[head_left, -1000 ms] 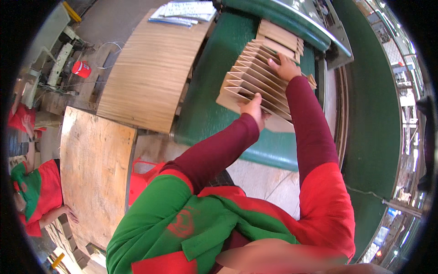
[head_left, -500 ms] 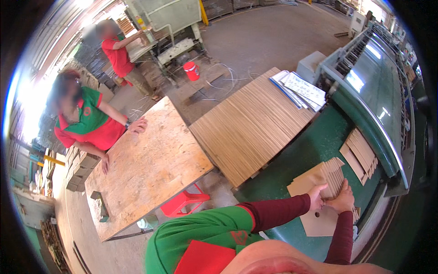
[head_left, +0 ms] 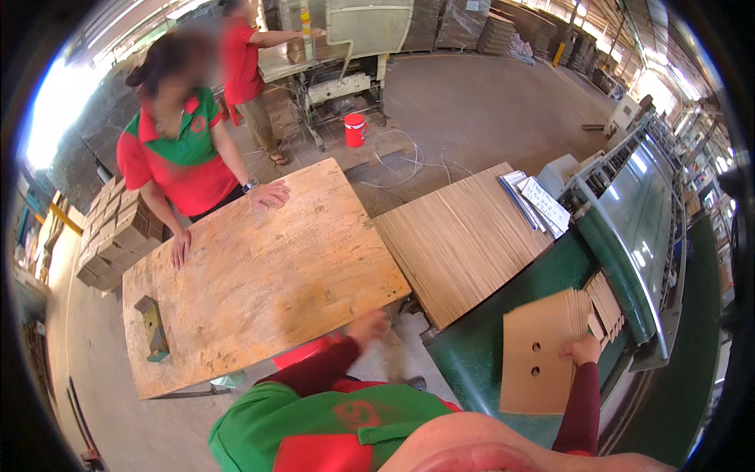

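Right hand (head_left: 583,349) at four o'clock grips cardboard (head_left: 523,326); left hand (head_left: 367,326) (blurred; can't tell its fingers) at six, near table (head_left: 267,267).

Left hand (head_left: 367,329): blurred; separate fingers cannot be told apart. Right hand (head_left: 583,348): the part of its grip behind the sheets (head_left: 521,358) is hidden, and their number is too fine to count. Red stool (head_left: 303,352): mostly covered by the left sleeve (head_left: 318,370) and the counter (head_left: 259,267). Near co-worker (head_left: 177,177): face blurred, lower legs hidden by the counter. Far co-worker (head_left: 240,71): head blurred and cut off by the top edge.
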`<state>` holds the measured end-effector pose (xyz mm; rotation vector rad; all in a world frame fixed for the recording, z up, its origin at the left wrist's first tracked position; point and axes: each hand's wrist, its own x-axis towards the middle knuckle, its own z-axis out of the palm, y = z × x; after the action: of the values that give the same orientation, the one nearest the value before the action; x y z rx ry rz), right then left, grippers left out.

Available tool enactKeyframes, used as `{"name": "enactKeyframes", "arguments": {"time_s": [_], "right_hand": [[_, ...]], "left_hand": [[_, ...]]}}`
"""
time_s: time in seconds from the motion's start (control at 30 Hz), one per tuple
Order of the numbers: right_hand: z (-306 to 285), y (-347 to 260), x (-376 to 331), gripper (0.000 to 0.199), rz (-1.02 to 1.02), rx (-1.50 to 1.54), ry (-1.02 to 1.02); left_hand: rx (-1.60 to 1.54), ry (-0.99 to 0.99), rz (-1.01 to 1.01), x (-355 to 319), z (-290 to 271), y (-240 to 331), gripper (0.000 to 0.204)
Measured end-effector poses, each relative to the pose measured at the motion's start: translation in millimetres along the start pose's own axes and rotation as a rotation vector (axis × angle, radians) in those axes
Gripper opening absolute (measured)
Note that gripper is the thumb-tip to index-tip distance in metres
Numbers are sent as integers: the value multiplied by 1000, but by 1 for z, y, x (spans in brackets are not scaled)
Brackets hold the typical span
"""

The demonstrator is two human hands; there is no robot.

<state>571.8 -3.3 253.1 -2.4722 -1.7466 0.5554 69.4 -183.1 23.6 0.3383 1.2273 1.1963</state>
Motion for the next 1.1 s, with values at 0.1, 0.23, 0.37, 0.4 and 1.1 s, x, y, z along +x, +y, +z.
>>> {"name": "enactKeyframes", "arguments": {"time_s": [0.1,0.23,0.37,0.4,1.1], "right_hand": [[-6,-95,-51,55,-395,-17,157],[28,-249,-123,65,-961,-39,304],[107,-391,-189,65,-1499,28,371],[131,-421,-205,65,-1599,28,391],[310,-455,-329,63,-1679,28,247]], "left_hand": [[-169,455,198,-58,-128,39,30],[-363,936,484,-107,-216,66,30],[-501,1037,632,-133,-231,67,34],[-491,1013,654,-139,-229,66,35],[600,1169,999,-191,-230,54,34]]}}
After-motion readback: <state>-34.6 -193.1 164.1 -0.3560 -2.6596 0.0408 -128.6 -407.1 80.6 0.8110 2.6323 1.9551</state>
